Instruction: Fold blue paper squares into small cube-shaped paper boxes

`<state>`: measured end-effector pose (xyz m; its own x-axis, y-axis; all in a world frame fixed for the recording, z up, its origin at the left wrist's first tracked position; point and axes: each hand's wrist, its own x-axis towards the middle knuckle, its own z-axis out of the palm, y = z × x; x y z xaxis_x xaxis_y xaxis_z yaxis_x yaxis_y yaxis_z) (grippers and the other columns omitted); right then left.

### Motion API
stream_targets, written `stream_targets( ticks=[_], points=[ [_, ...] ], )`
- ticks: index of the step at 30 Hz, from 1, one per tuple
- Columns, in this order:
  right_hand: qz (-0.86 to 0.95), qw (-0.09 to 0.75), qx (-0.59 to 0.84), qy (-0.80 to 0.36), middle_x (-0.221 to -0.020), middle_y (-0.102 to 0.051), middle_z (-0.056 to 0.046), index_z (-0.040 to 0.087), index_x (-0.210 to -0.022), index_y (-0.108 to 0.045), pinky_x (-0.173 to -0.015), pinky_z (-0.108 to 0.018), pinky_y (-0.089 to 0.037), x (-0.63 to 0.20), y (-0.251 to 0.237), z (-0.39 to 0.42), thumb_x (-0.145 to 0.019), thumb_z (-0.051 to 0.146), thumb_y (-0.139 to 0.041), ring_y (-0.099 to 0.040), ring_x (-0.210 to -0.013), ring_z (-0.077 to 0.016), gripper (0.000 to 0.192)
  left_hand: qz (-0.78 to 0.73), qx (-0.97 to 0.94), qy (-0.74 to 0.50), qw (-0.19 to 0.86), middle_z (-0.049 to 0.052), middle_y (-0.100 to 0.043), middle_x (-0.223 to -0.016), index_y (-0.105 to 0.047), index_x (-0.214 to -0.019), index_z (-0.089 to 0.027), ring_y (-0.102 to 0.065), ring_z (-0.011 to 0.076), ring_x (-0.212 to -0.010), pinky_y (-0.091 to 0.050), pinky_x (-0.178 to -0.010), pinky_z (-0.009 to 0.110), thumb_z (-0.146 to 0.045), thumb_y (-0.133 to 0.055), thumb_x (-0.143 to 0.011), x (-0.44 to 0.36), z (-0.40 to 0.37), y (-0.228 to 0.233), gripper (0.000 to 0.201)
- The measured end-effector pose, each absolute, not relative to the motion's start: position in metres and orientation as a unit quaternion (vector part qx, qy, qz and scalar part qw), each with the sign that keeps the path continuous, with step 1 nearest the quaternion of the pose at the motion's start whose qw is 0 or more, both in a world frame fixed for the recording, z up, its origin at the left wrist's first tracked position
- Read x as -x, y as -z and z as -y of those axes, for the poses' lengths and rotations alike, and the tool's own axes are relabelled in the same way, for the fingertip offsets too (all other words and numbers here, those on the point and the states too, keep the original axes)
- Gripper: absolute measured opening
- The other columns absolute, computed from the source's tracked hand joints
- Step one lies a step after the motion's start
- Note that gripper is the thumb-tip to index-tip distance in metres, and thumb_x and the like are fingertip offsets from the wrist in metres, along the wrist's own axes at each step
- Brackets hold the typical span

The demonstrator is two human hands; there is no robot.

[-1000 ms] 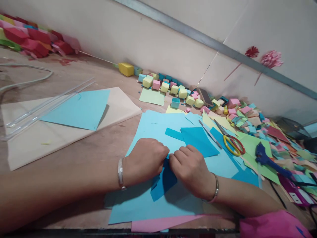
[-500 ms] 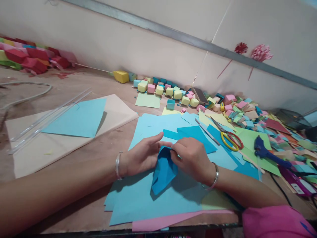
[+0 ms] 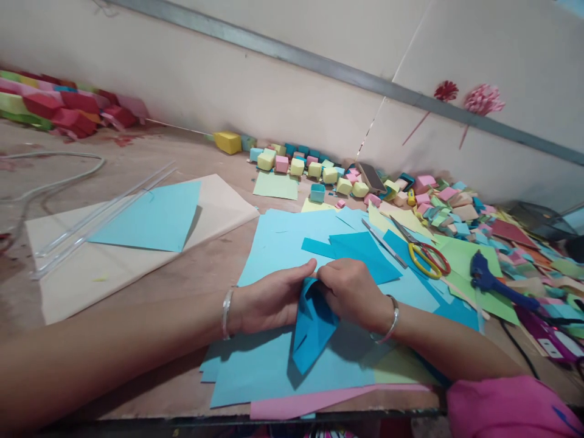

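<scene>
A folded piece of dark blue paper (image 3: pixel 314 334) is held between my two hands, its pointed end hanging toward me. My left hand (image 3: pixel 274 298) grips its upper left edge, thumb on top and fingers partly hidden behind the fold. Curled at the top right edge, my right hand (image 3: pixel 353 292) pinches the same paper. Beneath both hands lies a stack of light blue sheets (image 3: pixel 255 383). Just beyond them rest a cut dark blue sheet (image 3: pixel 365 252) and a thin silver craft knife or pen (image 3: pixel 384 243).
Scissors (image 3: pixel 424 261) with yellow and red handles lie to the right, near a blue glue gun (image 3: pixel 497 283). Small paper boxes (image 3: pixel 314 170) line the wall. On the left, clear glue sticks (image 3: pixel 68 249) rest across cream paper (image 3: pixel 219 201). Paper scraps (image 3: pixel 460 213) cover the right side.
Both hands and the folded paper have shifted slightly right and nearer to me in the picture. My hands have come closer together at the top of the fold.
</scene>
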<state>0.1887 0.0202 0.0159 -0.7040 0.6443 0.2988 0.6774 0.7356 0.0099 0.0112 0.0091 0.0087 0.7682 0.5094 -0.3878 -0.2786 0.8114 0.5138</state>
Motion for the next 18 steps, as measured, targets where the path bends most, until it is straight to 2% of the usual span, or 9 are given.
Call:
stream_targets(
  ticks=[4,8,11,14,18],
  points=[
    [0.924,0.106,0.363,0.054,-0.055,-0.06,-0.001,0.017,-0.06,-0.059,-0.053,-0.03,-0.019,-0.187,-0.021,-0.02,-0.085,0.016,-0.058,-0.044,-0.052,-0.0122,0.025,-0.25,-0.229,-0.205,0.918,0.008,-0.067,-0.077,-0.063,-0.1,-0.009,-0.064,0.0169,-0.07,-0.05,-0.078,0.032,-0.053,-0.036,-0.097,-0.011,-0.01,-0.006,0.052],
    [0.929,0.105,0.341,0.099,-0.062,-0.062,-0.004,0.016,-0.074,-0.063,-0.055,-0.031,-0.021,-0.188,-0.03,-0.016,-0.092,0.027,-0.055,-0.048,-0.057,-0.0146,0.022,-0.23,-0.222,-0.215,0.923,0.007,-0.067,-0.075,-0.063,-0.091,-0.01,-0.064,0.0168,-0.069,-0.05,-0.077,0.031,-0.053,-0.036,-0.097,-0.011,-0.012,-0.006,0.051],
    [0.932,0.136,0.322,0.097,-0.06,-0.06,-0.003,0.015,-0.085,-0.064,-0.056,-0.031,-0.023,-0.191,-0.033,-0.015,-0.093,0.019,-0.047,-0.048,-0.057,-0.0148,0.019,-0.239,-0.241,-0.206,0.918,0.009,-0.068,-0.077,-0.064,-0.089,-0.01,-0.064,0.0177,-0.072,-0.049,-0.076,0.031,-0.06,-0.036,-0.094,-0.011,-0.014,-0.009,0.057],
    [0.922,0.17,0.346,0.03,-0.057,-0.059,-0.001,0.015,-0.088,-0.064,-0.054,-0.028,-0.025,-0.193,-0.031,-0.02,-0.087,0.012,-0.045,-0.046,-0.053,-0.013,0.02,-0.264,-0.272,-0.191,0.905,0.012,-0.071,-0.082,-0.066,-0.093,-0.009,-0.065,0.0203,-0.075,-0.049,-0.078,0.034,-0.071,-0.038,-0.088,-0.007,-0.016,-0.011,0.068],
    [0.858,0.21,0.454,-0.119,-0.053,-0.055,0.005,0.017,-0.095,-0.063,-0.054,-0.022,-0.03,-0.194,-0.032,-0.033,-0.081,0.014,-0.052,-0.046,-0.048,-0.0097,0.018,-0.278,-0.273,-0.222,0.894,0.016,-0.072,-0.097,-0.066,-0.106,-0.01,-0.069,0.0241,-0.085,-0.051,-0.081,0.036,-0.075,-0.036,-0.084,-0.001,-0.022,-0.007,0.075]
  ],
)
